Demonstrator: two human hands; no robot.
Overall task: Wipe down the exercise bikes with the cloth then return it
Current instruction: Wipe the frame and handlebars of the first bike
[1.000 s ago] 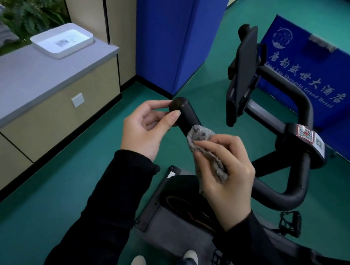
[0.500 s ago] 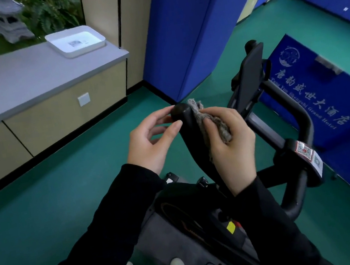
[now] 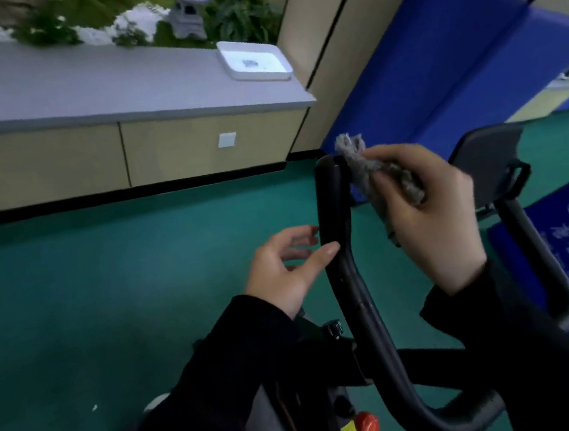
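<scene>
At centre frame, a person's right hand (image 3: 429,227) pinches a bunched grey fuzzy cloth (image 3: 368,170) against the top of an exercise bike's black padded handlebar (image 3: 334,214), apparently to rub its tip. The left hand (image 3: 285,272), fingers loose and unclenched, rests its thumb on the bar lower down, likely to steady it. The cloth looks crumpled and frayed, with a tuft poking above the bar's end.

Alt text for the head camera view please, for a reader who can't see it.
A person's right hand holds a grey cloth against the top end of a black exercise-bike handlebar, while the left hand rests its thumb on the bar lower down. Behind them, a white tray sits on a grey counter above a green floor.
</scene>
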